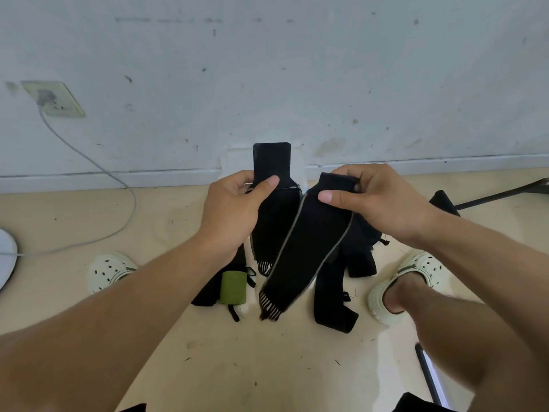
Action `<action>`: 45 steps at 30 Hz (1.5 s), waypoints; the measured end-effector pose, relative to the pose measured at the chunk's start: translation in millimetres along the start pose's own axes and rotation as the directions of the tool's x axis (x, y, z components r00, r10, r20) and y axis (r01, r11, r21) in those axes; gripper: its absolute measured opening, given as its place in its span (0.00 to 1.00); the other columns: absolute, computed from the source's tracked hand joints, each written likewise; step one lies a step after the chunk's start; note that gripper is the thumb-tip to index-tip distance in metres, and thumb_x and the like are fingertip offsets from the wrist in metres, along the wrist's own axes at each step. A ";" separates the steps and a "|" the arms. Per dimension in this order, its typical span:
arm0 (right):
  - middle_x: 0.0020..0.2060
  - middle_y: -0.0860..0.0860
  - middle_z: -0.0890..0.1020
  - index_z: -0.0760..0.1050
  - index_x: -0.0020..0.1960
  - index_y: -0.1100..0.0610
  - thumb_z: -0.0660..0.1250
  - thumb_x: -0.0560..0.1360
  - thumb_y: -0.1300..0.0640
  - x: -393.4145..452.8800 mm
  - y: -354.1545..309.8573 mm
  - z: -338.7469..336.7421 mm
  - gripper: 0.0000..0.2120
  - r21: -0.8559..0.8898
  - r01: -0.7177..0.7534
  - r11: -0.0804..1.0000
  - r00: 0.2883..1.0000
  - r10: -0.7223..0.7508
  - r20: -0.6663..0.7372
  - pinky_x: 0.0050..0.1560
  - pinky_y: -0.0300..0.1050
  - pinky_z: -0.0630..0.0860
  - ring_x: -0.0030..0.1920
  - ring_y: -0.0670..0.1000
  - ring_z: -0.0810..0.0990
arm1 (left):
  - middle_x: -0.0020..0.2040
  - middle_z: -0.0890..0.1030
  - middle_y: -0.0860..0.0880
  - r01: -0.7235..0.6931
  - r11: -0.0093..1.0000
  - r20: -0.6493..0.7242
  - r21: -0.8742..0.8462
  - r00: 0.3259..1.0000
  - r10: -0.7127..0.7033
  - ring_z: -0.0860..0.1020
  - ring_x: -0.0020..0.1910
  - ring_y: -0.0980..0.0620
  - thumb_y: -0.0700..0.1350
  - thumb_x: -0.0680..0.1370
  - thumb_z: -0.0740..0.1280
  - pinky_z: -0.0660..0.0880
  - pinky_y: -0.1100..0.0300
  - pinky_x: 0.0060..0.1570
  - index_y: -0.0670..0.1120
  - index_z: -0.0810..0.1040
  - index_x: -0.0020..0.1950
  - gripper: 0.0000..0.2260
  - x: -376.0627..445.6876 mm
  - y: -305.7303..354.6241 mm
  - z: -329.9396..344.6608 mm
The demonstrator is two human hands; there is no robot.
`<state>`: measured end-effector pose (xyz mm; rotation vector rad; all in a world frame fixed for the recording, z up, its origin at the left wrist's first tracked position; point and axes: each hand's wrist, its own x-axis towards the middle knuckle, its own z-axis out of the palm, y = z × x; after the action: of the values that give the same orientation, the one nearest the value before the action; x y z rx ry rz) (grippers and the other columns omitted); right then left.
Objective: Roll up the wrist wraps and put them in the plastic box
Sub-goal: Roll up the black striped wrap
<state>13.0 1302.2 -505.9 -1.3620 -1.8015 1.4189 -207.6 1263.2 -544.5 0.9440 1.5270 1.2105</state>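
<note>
A long black wrist wrap point(306, 245) with grey edges hangs in the air between my hands, its striped end dangling low. My left hand point(234, 209) pinches its upper part just below the black velcro tab point(271, 159), which sticks upward. My right hand point(374, 197) grips the folded top of the other stretch of the wrap. On the floor below lie more black wraps point(332, 301) and one with a green patch point(233, 288). A pale, translucent shape point(234, 162) against the wall behind my hands may be the plastic box; it is mostly hidden.
I stand on a beige floor, with cream clogs at left point(110, 270) and on my right foot point(407, 281). A grey cable point(98, 165) runs from a wall socket point(53, 98) to a white disc point(6, 257). A black stand leg point(499, 194) lies right.
</note>
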 end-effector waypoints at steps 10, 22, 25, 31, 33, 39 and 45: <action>0.52 0.56 0.88 0.84 0.60 0.58 0.73 0.78 0.60 5.3 7.9 14.8 0.11 0.269 -0.083 0.960 0.995 0.095 -0.030 0.57 0.56 0.84 0.54 0.59 0.87 | 0.50 0.89 0.52 0.081 0.997 0.182 -0.010 0.980 -0.078 0.87 0.52 0.52 0.52 0.81 0.71 0.81 0.49 0.61 0.51 0.84 0.61 0.11 -8.3 -1.6 9.5; 0.58 0.57 0.84 0.84 0.62 0.59 0.68 0.79 0.42 7.1 8.3 9.8 0.23 0.291 -0.407 0.866 0.910 0.359 0.206 0.54 0.53 0.85 0.55 0.60 0.84 | 0.52 0.88 0.53 0.141 0.990 0.124 0.027 0.982 -0.144 0.86 0.55 0.50 0.46 0.77 0.77 0.81 0.47 0.62 0.51 0.85 0.59 0.11 -9.1 -10.5 7.4; 0.54 0.57 0.82 0.85 0.59 0.59 0.74 0.72 0.42 5.3 9.5 10.3 0.24 0.225 -0.432 0.873 0.889 0.370 0.270 0.49 0.48 0.84 0.51 0.58 0.81 | 0.50 0.88 0.52 0.135 0.990 0.097 0.050 0.985 -0.139 0.86 0.51 0.51 0.46 0.77 0.77 0.83 0.48 0.59 0.50 0.85 0.58 0.10 -11.2 -10.1 6.6; 0.41 0.50 0.85 0.86 0.48 0.55 0.76 0.75 0.56 5.5 11.2 16.6 0.04 0.180 -0.350 0.919 0.934 0.329 0.135 0.49 0.44 0.84 0.45 0.49 0.81 | 0.49 0.88 0.52 0.129 0.986 0.088 0.110 0.986 -0.139 0.86 0.51 0.50 0.48 0.77 0.76 0.83 0.46 0.58 0.51 0.85 0.59 0.11 -13.3 -8.4 9.6; 0.40 0.49 0.85 0.86 0.48 0.56 0.76 0.76 0.57 6.2 12.9 20.0 0.03 0.144 -0.347 0.927 0.936 0.335 0.106 0.49 0.45 0.83 0.44 0.48 0.82 | 0.50 0.88 0.52 0.126 0.985 0.088 0.122 0.987 -0.137 0.86 0.52 0.50 0.49 0.77 0.76 0.82 0.45 0.59 0.51 0.85 0.59 0.11 -12.6 -9.3 9.6; 0.39 0.51 0.85 0.81 0.46 0.56 0.70 0.81 0.59 16.4 13.0 18.3 0.04 0.068 -0.196 0.978 0.931 0.207 -0.300 0.48 0.50 0.86 0.40 0.49 0.85 | 0.52 0.88 0.54 0.172 0.977 0.135 0.124 0.973 -0.188 0.86 0.54 0.50 0.46 0.76 0.77 0.81 0.46 0.62 0.51 0.85 0.60 0.12 -9.0 -13.2 8.7; 0.46 0.54 0.85 0.80 0.56 0.57 0.73 0.79 0.57 16.9 10.3 17.2 0.08 0.345 -0.199 0.917 0.953 0.263 -0.149 0.51 0.49 0.82 0.44 0.53 0.84 | 0.51 0.88 0.54 0.178 0.982 0.162 0.067 0.969 -0.187 0.86 0.55 0.51 0.46 0.76 0.77 0.80 0.48 0.64 0.51 0.86 0.59 0.12 -8.8 -16.2 10.6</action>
<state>-3.7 1309.4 -524.9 -1.5099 -1.2467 1.5620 -195.3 1254.0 -559.3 0.8943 1.4811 0.9404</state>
